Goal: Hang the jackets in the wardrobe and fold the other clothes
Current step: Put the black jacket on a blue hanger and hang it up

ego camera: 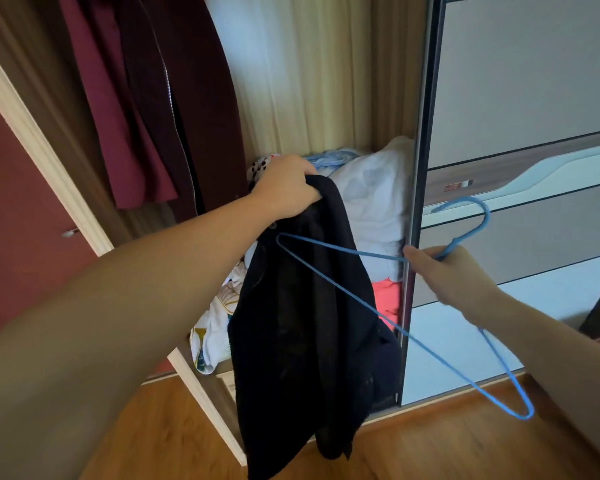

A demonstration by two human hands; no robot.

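- Jacket [302,323], black, hangs long-axis straight down in front of the open wardrobe [388,81], bunched at its collar in the left hand [284,188], fingers curled tight round the cloth.
- Right hand [454,275] grips the blue hanger [361,299] just below its hook, fingers closed on the wire.
- One hanger tip points left, touching the jacket just under the left hand: the shoulder goes on there, I'd say.
- Farther in, maroon coats [146,98] hang.

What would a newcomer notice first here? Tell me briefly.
First, the black jacket hanging at centre, gripped at its top by the left hand. Next, the blue wire hanger, held near its hook by the right hand, one corner reaching into the jacket. Behind, a dark red coat hangs in the open wardrobe.
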